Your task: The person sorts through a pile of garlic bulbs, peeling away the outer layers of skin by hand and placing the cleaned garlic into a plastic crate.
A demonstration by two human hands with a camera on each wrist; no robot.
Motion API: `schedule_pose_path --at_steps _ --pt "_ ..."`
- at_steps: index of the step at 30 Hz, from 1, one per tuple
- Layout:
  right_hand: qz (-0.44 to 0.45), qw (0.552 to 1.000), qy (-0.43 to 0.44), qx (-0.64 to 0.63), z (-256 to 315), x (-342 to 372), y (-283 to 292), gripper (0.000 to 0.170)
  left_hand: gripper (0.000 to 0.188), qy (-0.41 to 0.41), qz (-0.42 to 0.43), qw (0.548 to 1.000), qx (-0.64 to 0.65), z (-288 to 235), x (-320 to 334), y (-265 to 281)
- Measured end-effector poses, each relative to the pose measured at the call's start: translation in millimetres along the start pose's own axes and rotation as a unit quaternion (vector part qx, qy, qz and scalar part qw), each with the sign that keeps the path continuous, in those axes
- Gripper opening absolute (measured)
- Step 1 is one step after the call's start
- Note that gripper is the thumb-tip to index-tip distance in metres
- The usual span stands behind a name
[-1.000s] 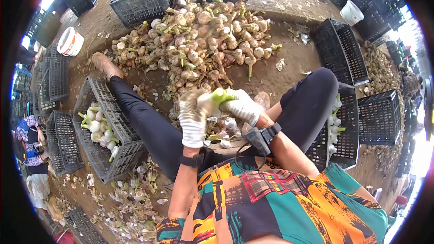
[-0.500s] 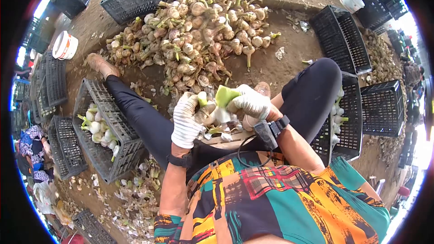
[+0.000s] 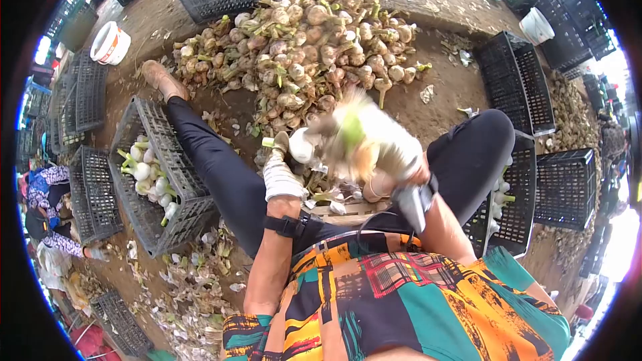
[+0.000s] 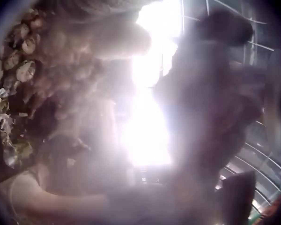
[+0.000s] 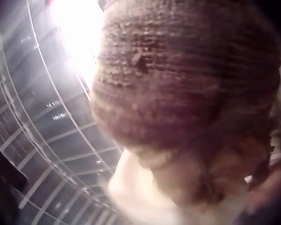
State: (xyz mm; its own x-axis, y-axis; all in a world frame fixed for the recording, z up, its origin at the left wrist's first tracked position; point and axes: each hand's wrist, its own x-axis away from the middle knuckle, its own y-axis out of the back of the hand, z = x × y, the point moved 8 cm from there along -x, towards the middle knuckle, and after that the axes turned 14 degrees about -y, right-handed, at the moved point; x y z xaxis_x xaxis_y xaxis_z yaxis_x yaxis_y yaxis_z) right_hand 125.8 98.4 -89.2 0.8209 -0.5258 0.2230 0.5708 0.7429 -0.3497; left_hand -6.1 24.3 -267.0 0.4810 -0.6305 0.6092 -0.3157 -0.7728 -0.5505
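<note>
My left hand (image 3: 282, 172), in a striped knit glove, holds a smooth white garlic bulb (image 3: 301, 146) between my legs. A short green stem (image 3: 269, 142) sticks out to its left. To the right, my gloved right hand (image 3: 396, 146) is blurred by motion and grips a blurred green and tan piece of garlic (image 3: 352, 132). The right wrist view has the glove (image 5: 187, 75) curled over something pale (image 5: 136, 192). Glare hides most of the left wrist view. Beyond both hands lies a heap of unpeeled garlic (image 3: 294, 60).
A black crate (image 3: 194, 217) with white bulbs (image 3: 148, 177) stands by my left leg. Another crate (image 3: 521, 194) with bulbs stands by my right leg. Peelings (image 3: 200, 294) litter the ground. White buckets (image 3: 110, 43) and more crates (image 3: 515, 80) surround the heap. Another person (image 3: 50, 207) sits far left.
Both hands were together over garlic; now they are apart. The right hand has swung, blurred, with the green and tan piece, while the left holds the white bulb. The head view has shifted slightly.
</note>
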Motion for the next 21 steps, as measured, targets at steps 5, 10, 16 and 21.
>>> schedule_pose_path --at_steps 5,10,16,21 --pt "-0.108 0.83 -0.215 0.504 -128.9 -74.7 165.0 0.033 0.031 -0.044 -0.023 0.999 0.0 -13.0 3.8 -0.1" --pt "-0.092 0.836 -0.249 0.479 -144.4 -43.2 60.3 0.066 0.023 -0.193 -0.061 0.971 -0.129 -48.1 2.1 8.5" --pt "-0.3 0.93 -0.119 0.176 -81.8 -55.1 45.1 0.033 0.023 -0.289 0.016 0.935 -0.204 -50.4 12.8 -20.1" --pt "-0.102 0.756 -0.309 0.567 -192.0 -69.4 112.7 0.031 0.021 -0.219 -0.004 0.976 -0.005 -51.9 2.5 -11.9"
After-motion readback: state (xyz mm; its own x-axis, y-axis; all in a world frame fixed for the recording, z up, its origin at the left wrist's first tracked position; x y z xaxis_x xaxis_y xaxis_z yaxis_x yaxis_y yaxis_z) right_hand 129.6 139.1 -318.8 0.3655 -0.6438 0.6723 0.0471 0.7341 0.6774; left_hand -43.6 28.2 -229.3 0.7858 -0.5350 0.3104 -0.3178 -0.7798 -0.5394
